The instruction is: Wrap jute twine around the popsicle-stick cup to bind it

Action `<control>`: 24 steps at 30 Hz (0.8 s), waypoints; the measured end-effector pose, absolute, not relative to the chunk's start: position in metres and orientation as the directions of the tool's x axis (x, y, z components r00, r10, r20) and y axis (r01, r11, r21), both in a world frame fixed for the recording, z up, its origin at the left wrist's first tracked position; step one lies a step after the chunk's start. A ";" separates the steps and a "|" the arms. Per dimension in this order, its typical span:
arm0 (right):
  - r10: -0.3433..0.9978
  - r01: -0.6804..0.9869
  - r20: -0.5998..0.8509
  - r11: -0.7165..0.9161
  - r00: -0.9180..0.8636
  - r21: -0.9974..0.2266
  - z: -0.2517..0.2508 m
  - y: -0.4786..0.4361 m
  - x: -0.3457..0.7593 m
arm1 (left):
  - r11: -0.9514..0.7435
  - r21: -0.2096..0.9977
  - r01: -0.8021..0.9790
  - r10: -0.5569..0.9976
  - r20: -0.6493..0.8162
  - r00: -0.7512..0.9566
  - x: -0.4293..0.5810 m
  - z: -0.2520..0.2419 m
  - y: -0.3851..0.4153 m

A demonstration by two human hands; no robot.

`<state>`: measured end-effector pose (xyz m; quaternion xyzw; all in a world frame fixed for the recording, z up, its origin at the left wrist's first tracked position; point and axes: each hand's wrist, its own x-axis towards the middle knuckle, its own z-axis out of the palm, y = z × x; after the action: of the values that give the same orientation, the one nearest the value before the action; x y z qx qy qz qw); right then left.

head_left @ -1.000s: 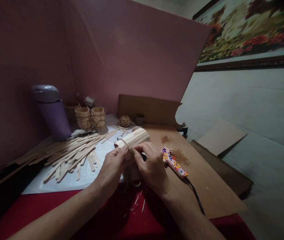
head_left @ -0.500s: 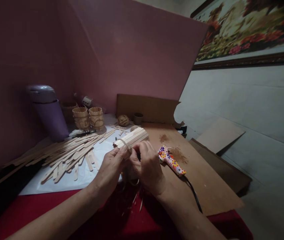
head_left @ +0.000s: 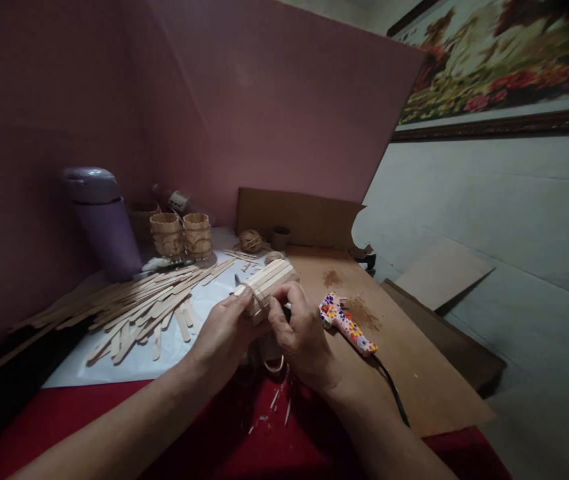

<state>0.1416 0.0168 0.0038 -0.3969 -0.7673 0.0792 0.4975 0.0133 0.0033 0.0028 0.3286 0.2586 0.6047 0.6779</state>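
Note:
Both my hands meet over the middle of the table on a small holder built of wooden craft sticks [head_left: 270, 279], which lies tilted with its far end pointing away. My left hand [head_left: 224, 333] grips the near end of the holder, thumb on top. My right hand [head_left: 301, 333] is closed in a pinch against the same end, where a thin twine loops round the sticks. What else lies under the hands is hidden.
A heap of loose craft sticks [head_left: 134, 307] covers white paper at left. Behind stand a purple flask [head_left: 99, 223], two finished stick cups [head_left: 181, 235], a twine ball [head_left: 251, 241] and a small cardboard tube [head_left: 280, 237]. A flower-patterned glue gun [head_left: 347, 325] lies on the brown board [head_left: 414, 360] at right.
The stick holder has turned slightly and drawn closer under my hands; my left thumb now lies over its near end. The camera view shifted a little.

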 end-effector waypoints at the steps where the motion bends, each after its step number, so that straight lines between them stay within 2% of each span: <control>1: 0.704 0.493 0.693 0.663 -0.154 -0.564 0.004 0.016 0.142 | 0.061 0.751 -0.658 0.991 0.031 0.127 0.013 0.003 0.004; 4: 0.734 0.395 0.679 0.635 -0.037 -0.665 0.006 0.016 0.142 | 0.082 0.746 -0.661 0.991 0.008 0.131 0.012 0.006 0.006; 7: 0.742 0.375 0.670 0.627 -0.020 -0.683 0.008 0.015 0.142 | 0.060 0.765 -0.642 0.991 0.031 0.129 0.013 0.009 0.004; 13: 0.654 0.508 0.747 0.687 -0.120 -0.520 0.009 0.014 0.141 | -0.017 0.828 -0.561 0.999 0.043 0.033 0.016 0.009 0.000; 18: 0.650 0.544 0.743 0.687 -0.161 -0.482 0.010 0.013 0.142 | -0.072 0.865 -0.497 0.993 0.109 0.045 0.017 0.003 0.000; 24: 0.629 0.596 0.753 0.685 -0.193 -0.419 0.007 0.013 0.142 | -0.105 0.936 -0.335 0.993 0.115 0.010 0.017 0.003 -0.003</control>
<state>0.1419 0.0130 0.0068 -0.3965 -0.7721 0.0165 0.4964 0.0169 -0.0035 0.0030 0.4426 0.3717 0.5973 0.5561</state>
